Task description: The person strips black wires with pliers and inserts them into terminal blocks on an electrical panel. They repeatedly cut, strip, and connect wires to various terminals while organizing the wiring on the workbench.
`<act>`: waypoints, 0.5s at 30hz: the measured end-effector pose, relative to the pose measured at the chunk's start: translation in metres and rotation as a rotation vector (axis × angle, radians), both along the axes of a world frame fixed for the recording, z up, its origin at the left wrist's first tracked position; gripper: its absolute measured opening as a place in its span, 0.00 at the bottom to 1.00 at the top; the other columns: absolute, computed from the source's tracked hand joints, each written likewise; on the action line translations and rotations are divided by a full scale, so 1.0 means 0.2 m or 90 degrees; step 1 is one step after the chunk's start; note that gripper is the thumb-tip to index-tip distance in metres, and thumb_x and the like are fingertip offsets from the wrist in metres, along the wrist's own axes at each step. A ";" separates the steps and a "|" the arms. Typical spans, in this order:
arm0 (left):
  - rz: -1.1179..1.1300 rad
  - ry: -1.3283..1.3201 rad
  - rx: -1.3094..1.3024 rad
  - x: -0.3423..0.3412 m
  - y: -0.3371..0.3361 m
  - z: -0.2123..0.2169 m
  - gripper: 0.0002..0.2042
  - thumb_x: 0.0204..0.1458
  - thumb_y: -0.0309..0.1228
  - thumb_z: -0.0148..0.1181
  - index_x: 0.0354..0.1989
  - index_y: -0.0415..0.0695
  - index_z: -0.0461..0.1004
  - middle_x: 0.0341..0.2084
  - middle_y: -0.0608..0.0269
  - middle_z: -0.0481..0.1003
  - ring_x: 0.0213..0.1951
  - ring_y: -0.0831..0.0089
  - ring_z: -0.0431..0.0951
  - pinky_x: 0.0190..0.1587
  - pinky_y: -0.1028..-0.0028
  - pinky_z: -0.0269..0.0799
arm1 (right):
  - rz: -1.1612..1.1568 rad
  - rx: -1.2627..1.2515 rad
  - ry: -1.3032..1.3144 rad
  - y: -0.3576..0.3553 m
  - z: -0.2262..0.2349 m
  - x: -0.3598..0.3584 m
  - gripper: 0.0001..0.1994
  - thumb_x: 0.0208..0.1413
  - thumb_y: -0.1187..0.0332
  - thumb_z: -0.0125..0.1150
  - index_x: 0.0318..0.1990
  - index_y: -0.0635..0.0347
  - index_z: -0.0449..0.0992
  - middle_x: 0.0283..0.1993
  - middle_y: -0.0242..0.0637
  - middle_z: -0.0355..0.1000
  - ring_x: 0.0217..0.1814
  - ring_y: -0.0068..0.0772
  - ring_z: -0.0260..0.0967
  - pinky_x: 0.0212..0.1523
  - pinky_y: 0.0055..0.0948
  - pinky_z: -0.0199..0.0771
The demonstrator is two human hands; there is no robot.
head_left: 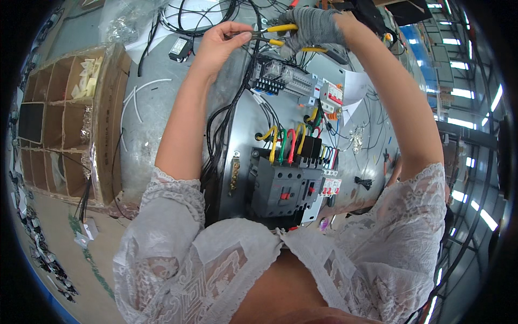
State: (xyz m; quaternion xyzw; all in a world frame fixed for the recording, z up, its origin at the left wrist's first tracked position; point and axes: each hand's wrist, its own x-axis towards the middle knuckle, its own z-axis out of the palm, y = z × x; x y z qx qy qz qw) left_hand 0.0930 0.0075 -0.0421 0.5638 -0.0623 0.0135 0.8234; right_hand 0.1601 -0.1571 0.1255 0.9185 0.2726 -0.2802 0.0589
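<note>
At the far left of the workbench (145, 124) I see a cardboard compartment box (110, 129), its cells divided into rows, with cream plastic pieces (86, 78) heaped in one far cell and a dark square panel (31, 122) covering another. Just right of it, white wires (136, 102) curve loosely on the grey surface, and beyond them lies a small black module with a white label (178, 48). The person's bare left hand (218, 46) reaches past it, thumb and forefinger pinched together on a thin dark piece (229, 36) too small for me to make out. Right beside those fingertips are the tips of yellow-handled pliers (284, 28), which lie between the two hands, above the far end of a metal mounting plate (237, 137). A bundle of black wires (218, 127) runs along the plate's left side, near a brass bar (234, 174). On the plate stand a large grey circuit breaker (283, 189), with yellow, green and red wires looping from it, and, farther off, a row of terminal blocks (294, 81). The right hand (318, 27), in a grey knit glove, curls around the pliers, their handles spread somewhat apart. Farther right sit small white breakers with red toggles (331, 187), then a black wire bundle (363, 182).
</note>
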 end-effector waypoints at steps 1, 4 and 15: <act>0.007 0.014 -0.009 0.00 0.00 0.00 0.11 0.51 0.30 0.60 0.41 0.40 0.75 0.31 0.70 0.74 0.34 0.83 0.69 0.43 0.82 0.63 | 0.078 -0.017 -0.089 0.03 -0.02 -0.01 0.33 0.34 0.55 0.75 0.49 0.59 0.70 0.34 0.35 0.75 0.28 0.29 0.72 0.29 0.30 0.72; 0.039 0.042 -0.048 0.00 0.02 0.01 0.11 0.51 0.31 0.60 0.41 0.40 0.75 0.30 0.69 0.74 0.35 0.82 0.70 0.43 0.82 0.64 | 0.293 -0.088 -0.374 0.11 -0.04 -0.10 0.20 0.44 0.66 0.67 0.45 0.60 0.72 0.37 0.37 0.75 0.38 0.36 0.74 0.39 0.35 0.74; 0.142 -0.081 0.478 -0.03 0.01 -0.05 0.11 0.53 0.35 0.55 0.32 0.38 0.73 0.18 0.61 0.72 0.22 0.77 0.69 0.27 0.75 0.64 | 0.175 -0.325 -0.396 0.04 -0.05 -0.09 0.10 0.48 0.71 0.59 0.40 0.55 0.76 0.36 0.39 0.75 0.36 0.36 0.75 0.34 0.35 0.75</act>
